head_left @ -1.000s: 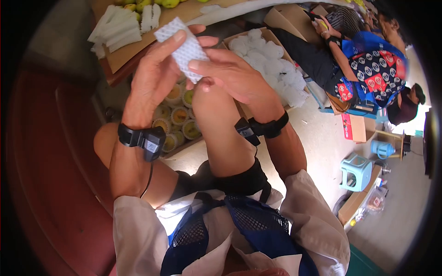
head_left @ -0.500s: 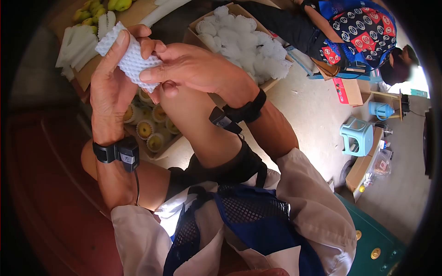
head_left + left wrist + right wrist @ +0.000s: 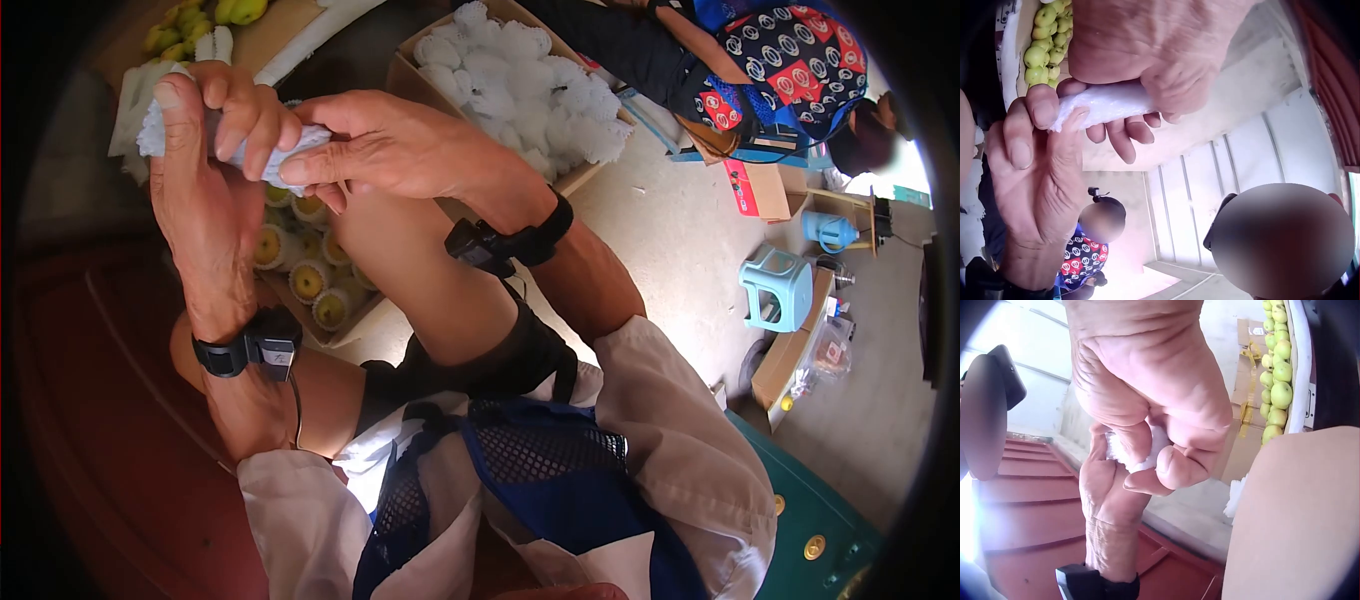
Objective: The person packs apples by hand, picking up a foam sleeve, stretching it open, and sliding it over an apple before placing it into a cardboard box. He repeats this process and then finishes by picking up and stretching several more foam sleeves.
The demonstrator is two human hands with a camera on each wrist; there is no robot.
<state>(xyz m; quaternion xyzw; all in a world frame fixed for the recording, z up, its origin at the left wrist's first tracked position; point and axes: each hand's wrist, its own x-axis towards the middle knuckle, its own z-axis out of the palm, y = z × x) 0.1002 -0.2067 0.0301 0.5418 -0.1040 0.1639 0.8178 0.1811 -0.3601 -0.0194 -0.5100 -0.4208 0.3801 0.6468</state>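
Between the two hands is a white foam net fruit sleeve, partly covered by fingers. My left hand grips one end, thumb along it and fingers curled over its face. At the other end my right hand pinches the sleeve, its thumb on the near side. Beneath the hands, a carton holds yellow-green fruits in white foam nets. A stack of flat white foam sleeves lies on the surface behind my left hand.
Bare green fruits lie on the cardboard-covered table at upper left. A carton of white foam-wrapped pieces stands beyond my right hand. Another person in a patterned top is at upper right, near a light-blue stool.
Both hands have moved left in the head view with the foam sleeve. The left fingers now curl across the sleeve, hiding more of it. The head view has shifted too.
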